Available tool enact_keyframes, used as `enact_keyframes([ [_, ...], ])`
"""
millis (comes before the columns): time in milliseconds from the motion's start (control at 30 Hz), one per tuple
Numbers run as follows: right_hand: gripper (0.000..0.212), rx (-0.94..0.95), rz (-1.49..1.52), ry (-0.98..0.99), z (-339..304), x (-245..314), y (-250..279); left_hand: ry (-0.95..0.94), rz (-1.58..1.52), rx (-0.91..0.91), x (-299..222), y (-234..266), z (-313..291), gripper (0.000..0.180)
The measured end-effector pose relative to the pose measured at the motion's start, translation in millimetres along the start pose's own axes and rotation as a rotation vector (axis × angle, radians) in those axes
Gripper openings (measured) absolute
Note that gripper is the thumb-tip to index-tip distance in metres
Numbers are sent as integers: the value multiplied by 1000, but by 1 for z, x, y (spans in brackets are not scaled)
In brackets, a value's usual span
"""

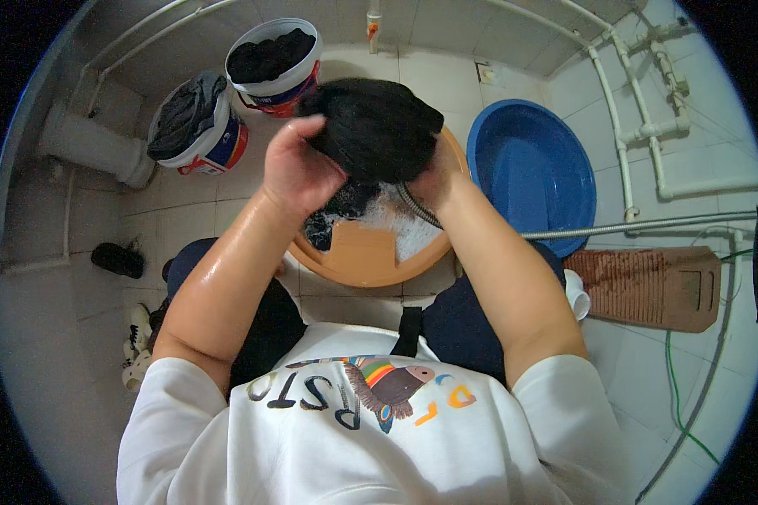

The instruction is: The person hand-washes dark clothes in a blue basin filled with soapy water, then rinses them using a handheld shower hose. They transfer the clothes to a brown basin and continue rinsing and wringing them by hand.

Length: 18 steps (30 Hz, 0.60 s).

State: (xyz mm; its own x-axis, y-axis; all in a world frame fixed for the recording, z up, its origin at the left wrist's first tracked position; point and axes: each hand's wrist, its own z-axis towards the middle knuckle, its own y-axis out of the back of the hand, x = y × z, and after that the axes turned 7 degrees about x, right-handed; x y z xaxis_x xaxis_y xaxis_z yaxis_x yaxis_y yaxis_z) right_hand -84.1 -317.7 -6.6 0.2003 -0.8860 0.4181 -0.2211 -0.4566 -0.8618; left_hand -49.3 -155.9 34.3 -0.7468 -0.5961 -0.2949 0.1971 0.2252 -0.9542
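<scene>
A bunched black cloth (pixel 370 130) is held up over the orange basin (pixel 358 269), between my two hands. My left hand (pixel 301 172) grips its left side, thumb up and the other fingers hidden behind it. My right hand (pixel 436 178) holds the right side, its fingers mostly covered by the cloth. A flexible metal hose (pixel 564 233) runs in from the right and passes by my right hand into the basin. White, splashing water (pixel 406 229) shows in the basin, beside more dark cloth (pixel 318 229).
Two white buckets (pixel 234 145) with dark cloth stand at the far left. A blue basin (pixel 531 151) is to the right. A brown washboard (pixel 655 288) lies nearer, beside a green hose (pixel 672 379). White pipes (pixel 619 135) line the wall; a black brush-like object (pixel 117 260) lies left.
</scene>
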Motion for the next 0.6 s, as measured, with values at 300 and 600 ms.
enact_keyframes([
  [300, 39, 86, -141, -164, -4, -7, -31, 166, 78, -274, 5, 75, 31, 72],
  [600, 39, 34, -1162, 175, 18, -14, 13, -51, 172, -398, 3, 37, 27, 49],
])
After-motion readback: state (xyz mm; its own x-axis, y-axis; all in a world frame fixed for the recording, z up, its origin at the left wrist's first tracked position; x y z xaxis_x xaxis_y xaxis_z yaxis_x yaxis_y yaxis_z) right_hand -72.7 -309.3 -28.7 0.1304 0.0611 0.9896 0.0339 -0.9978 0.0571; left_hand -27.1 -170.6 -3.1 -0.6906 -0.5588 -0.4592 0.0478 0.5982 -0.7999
